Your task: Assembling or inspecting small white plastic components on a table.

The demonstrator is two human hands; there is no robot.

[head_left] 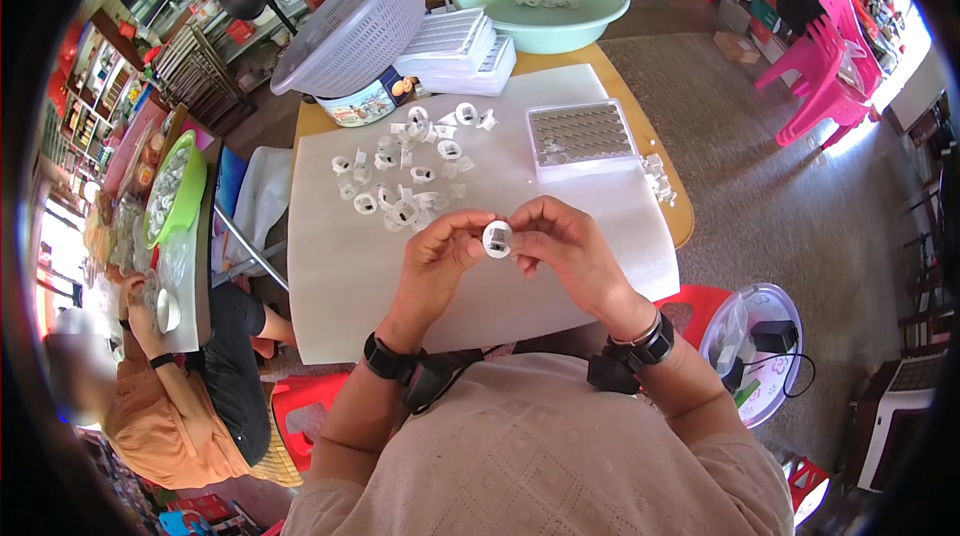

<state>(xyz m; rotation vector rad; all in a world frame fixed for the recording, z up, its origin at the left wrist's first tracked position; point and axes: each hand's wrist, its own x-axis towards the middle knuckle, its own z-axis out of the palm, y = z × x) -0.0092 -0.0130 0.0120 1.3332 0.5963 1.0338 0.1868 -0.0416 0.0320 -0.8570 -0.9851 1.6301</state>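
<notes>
Presently, a round white part (497,239) sits pinched between both hands (437,254).

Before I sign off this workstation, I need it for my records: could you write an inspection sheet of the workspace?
Surface: white sheet laid over a tan table.
Job's things: round white plastic piece in hand; loose white plastic parts scattered at left; shallow tray holding rows of pieces, too fine to identify.
Clutter: tilted lavender perforated basket and mint-green basin at the far side.
Hands: left hand and right hand both pinch the round white plastic piece.
Cables: black cord looping over the patterned tub's rim at right.
Surroundings: seated co-worker at left; pink plastic chairs at far right.
</notes>
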